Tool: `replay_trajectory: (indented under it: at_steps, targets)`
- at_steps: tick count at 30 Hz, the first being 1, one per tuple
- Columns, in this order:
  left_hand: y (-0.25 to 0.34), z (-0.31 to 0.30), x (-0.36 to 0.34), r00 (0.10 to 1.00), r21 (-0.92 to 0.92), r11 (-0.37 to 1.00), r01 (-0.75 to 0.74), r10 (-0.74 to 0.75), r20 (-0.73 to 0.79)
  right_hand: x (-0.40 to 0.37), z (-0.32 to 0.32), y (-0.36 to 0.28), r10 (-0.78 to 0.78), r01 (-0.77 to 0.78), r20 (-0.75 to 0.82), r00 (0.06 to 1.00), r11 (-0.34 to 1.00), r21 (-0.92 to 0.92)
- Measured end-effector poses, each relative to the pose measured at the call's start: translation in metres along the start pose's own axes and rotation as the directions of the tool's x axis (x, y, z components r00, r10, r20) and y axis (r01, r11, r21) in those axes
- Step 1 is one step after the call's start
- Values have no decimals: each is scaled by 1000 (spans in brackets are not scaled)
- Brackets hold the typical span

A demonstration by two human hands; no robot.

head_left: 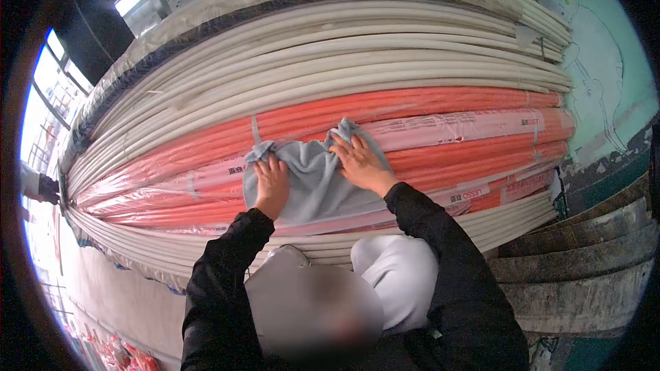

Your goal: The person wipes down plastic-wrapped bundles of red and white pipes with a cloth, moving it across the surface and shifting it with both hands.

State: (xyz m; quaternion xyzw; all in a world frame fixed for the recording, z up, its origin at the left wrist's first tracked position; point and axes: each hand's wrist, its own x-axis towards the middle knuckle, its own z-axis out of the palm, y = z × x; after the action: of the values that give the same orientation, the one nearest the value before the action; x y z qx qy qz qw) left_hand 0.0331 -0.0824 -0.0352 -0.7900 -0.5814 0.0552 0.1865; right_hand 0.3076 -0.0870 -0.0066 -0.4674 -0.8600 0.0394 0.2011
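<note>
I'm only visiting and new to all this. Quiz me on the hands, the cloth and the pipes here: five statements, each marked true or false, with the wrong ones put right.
1. The left hand and the right hand are both on the gray cloth. True.
2. The cloth is spread perfectly flat. False: it is wrinkled and bunched near the fingers.
3. White pipes lie on both sides of the red plastic-wrapped pipes. True.
4. The person wears thick work gloves. False: both hands are bare.
5. The cloth lies entirely on the white pipes. False: it lies across the red wrapped ones.
</note>
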Motion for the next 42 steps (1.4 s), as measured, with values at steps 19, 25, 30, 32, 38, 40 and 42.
replay_trajectory:
  at_steps: [19,25,30,32,38,40,42]
  targets:
    - [69,-37,2,858,-79,881,-466,428,-286,-98,-51,103,449,-493,-216,867,835,-245]
    - [50,-31,6,845,-84,891,-445,387,-369,-73,-31,62,413,-433,-133,901,875,-216]
    - [13,-28,3,832,-89,910,-405,327,-447,-32,-15,13,286,-273,25,958,935,-225]
    - [-1,-26,-4,887,-167,916,-365,288,-361,-21,-8,-2,227,-216,28,974,953,-213]
    - [-64,0,-29,989,-302,949,-93,52,-139,-1,14,-27,145,-138,15,989,964,-226]
    - [-86,11,-44,976,-263,965,4,-60,-208,5,19,-38,129,-110,70,989,968,-226]
    - [-101,20,-57,934,-236,966,104,-176,-310,13,25,-49,96,-70,114,989,974,-215]
